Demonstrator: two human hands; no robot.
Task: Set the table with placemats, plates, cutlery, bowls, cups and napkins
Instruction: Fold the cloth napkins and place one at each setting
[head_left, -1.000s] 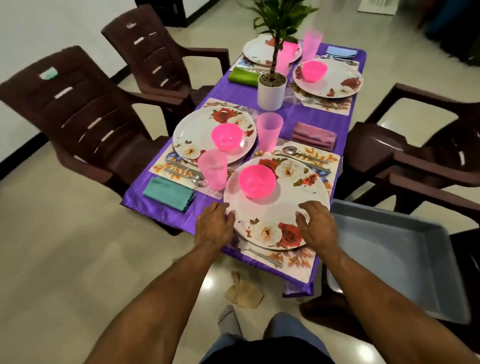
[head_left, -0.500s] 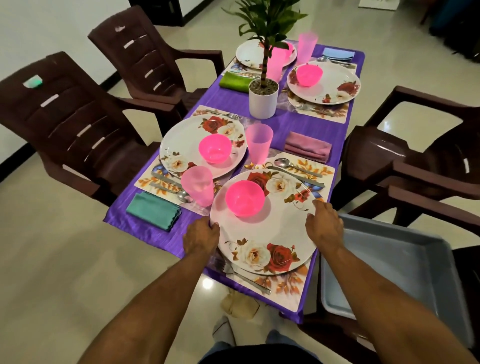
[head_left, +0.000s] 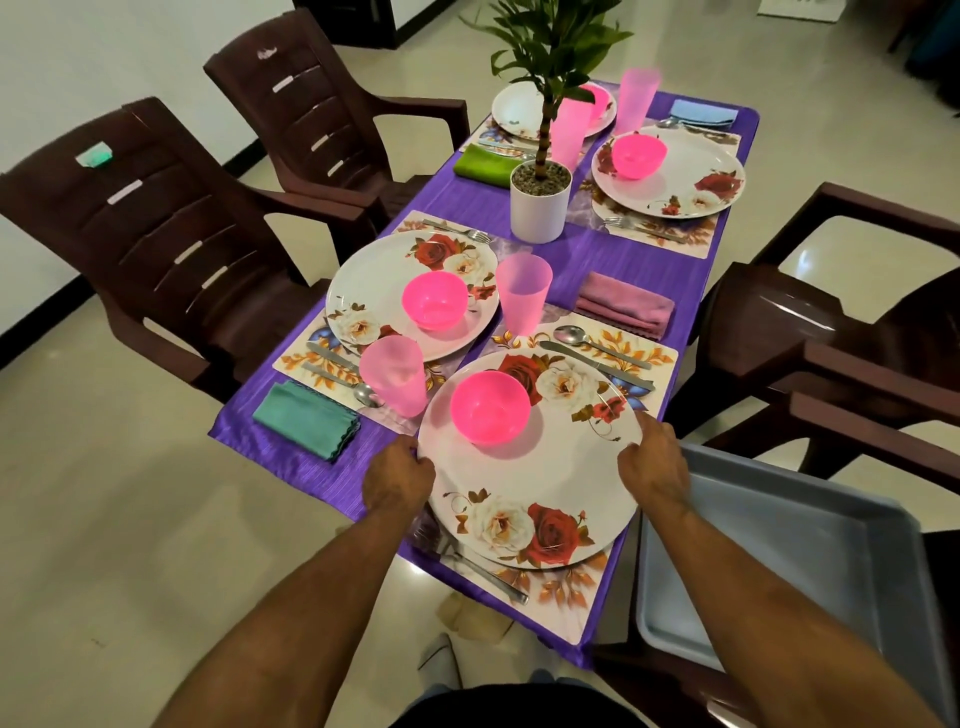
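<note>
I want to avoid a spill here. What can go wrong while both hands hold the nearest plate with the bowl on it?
The pink bowl sits loose on the plate; a tilt might slide it off. The left hand is near a pink cup and might knock it.

I can read no text, number or brand anywhere in this view. The nearest thing to a label is a small green sticker on the back of the brown chair at the left of the frame, but nothing on it is legible to me. A pale mark sits on the top of the second chair's back, upper centre-left; it is too blurred for me to tell letters.
</note>
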